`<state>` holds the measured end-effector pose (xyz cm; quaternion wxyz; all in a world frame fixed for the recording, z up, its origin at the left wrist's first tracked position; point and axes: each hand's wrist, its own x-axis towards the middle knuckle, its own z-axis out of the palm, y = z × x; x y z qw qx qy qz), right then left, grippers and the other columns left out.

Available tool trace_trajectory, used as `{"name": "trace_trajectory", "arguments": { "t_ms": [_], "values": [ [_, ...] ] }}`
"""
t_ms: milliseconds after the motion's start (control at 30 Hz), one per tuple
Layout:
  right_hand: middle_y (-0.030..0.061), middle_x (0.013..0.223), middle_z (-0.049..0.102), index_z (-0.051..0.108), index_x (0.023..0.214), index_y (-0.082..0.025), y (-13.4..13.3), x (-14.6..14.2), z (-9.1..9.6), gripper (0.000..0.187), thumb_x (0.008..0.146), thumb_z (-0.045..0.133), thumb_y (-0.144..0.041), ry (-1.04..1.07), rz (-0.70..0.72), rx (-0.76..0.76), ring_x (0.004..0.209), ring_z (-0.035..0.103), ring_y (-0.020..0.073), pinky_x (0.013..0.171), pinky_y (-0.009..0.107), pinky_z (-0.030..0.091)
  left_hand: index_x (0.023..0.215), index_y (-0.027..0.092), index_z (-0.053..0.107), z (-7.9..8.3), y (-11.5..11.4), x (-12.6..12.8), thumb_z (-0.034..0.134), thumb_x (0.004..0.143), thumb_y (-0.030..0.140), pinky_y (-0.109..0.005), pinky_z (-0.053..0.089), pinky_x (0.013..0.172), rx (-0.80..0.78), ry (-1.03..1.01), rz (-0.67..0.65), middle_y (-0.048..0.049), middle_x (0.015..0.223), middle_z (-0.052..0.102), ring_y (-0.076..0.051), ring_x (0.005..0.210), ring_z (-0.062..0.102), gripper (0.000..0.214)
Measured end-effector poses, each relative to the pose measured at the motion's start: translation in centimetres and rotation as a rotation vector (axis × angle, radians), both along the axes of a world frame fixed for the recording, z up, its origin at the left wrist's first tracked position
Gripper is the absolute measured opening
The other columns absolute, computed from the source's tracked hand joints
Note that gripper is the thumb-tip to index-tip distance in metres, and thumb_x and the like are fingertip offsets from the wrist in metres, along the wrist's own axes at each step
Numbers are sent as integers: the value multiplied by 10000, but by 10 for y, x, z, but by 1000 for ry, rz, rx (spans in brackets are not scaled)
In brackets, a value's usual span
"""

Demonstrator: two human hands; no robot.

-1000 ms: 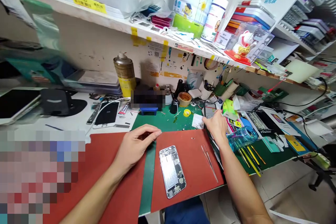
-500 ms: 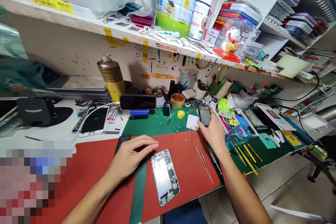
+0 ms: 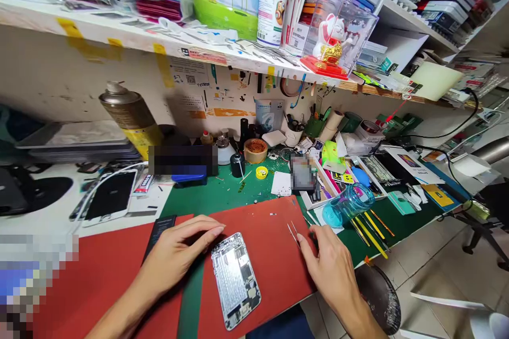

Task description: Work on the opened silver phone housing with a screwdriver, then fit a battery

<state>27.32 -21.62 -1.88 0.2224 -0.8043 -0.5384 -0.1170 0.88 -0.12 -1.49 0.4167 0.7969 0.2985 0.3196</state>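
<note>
An opened phone housing [image 3: 237, 280], with its battery and inner parts exposed, lies on the red mat [image 3: 270, 270]. My left hand [image 3: 178, 246] rests just left of the housing's upper end, fingers bent and thumb tip against the fingertips, with nothing visible in them. Over the right part of the mat, my right hand [image 3: 328, 262] has its thumb and fingers closed round metal tweezers [image 3: 293, 233]. The tweezers' two slightly parted tips point away from me; their rear end is hidden by the hand. A dark flat piece [image 3: 157, 235] lies partly behind my left hand.
A blue transparent cup [image 3: 345, 204] lies beyond my right hand, near yellow pens [image 3: 369, 230]. Bottles, a round tin [image 3: 255, 151] and a parts tray [image 3: 310, 202] line the back. A white phone screen [image 3: 111, 196] lies left. A crowded shelf [image 3: 238, 61] overhangs the bench.
My right hand has drawn back from the dark device at the rear and closed on the tweezers that lay on the mat. My left hand keeps its pose; the view has shifted.
</note>
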Motion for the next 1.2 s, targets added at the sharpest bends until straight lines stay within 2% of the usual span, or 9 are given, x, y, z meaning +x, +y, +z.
{"name": "trace_trajectory", "arguments": {
  "t_ms": [100, 267, 433, 667, 800, 900, 1100, 1200],
  "values": [
    [62, 897, 708, 658, 1058, -217, 3, -2, 3, 452, 1158, 376, -555, -28, 1, -27, 783, 742, 244, 679, 351, 511, 852, 291, 852, -1, 1, 1, 734, 951, 572, -267, 607, 698, -2, -10, -1, -47, 881, 811, -218, 750, 755, 321],
    [54, 863, 691, 603, 1012, -239, -9, -12, -13, 434, 1164, 330, -540, -84, 19, -119, 706, 726, 253, 613, 367, 486, 882, 313, 866, 1, -5, 0, 784, 946, 480, -264, 602, 747, -15, -49, -23, -29, 884, 817, -202, 785, 764, 197],
    [49, 855, 704, 577, 998, -253, -15, -10, -21, 422, 1169, 307, -529, -105, 31, -128, 693, 730, 253, 589, 361, 468, 921, 311, 870, 3, -10, 0, 761, 984, 401, -278, 586, 770, -62, -44, -85, -28, 909, 817, -198, 830, 756, 155],
    [76, 916, 736, 624, 1022, -240, -23, 11, -13, 457, 1158, 339, -569, -116, 10, -101, 745, 735, 267, 635, 372, 463, 945, 285, 869, 3, -14, 0, 754, 999, 349, -269, 579, 761, -49, -68, -104, -32, 913, 816, -189, 830, 756, 141],
    [120, 991, 738, 640, 1090, -202, -32, 30, -16, 537, 1146, 298, -613, -179, -52, -159, 859, 735, 312, 722, 404, 497, 954, 253, 853, 2, -15, 1, 738, 1015, 290, -247, 569, 752, 4, -85, -120, -28, 916, 813, -167, 824, 752, 135],
    [150, 1033, 733, 639, 1145, -172, -37, 41, -20, 598, 1145, 242, -620, -201, -66, -225, 923, 723, 334, 785, 429, 514, 959, 237, 842, 3, -14, 0, 736, 1018, 238, -228, 559, 767, 57, -96, -92, -14, 919, 813, -144, 826, 746, 122],
    [158, 1016, 730, 624, 1123, -166, -38, 52, -29, 651, 1133, 191, -652, -220, -35, -242, 886, 720, 338, 762, 435, 514, 916, 223, 843, 4, -9, -3, 800, 970, 229, -241, 546, 747, 59, -130, 29, -13, 900, 812, -142, 812, 741, 70],
    [158, 999, 724, 620, 1108, -165, -37, 55, -31, 647, 1132, 197, -654, -236, -21, -240, 867, 715, 336, 749, 433, 510, 911, 221, 844, 3, -8, -4, 809, 960, 214, -241, 540, 747, 46, -139, 26, -10, 894, 808, -139, 810, 736, 61]
  ]
}}
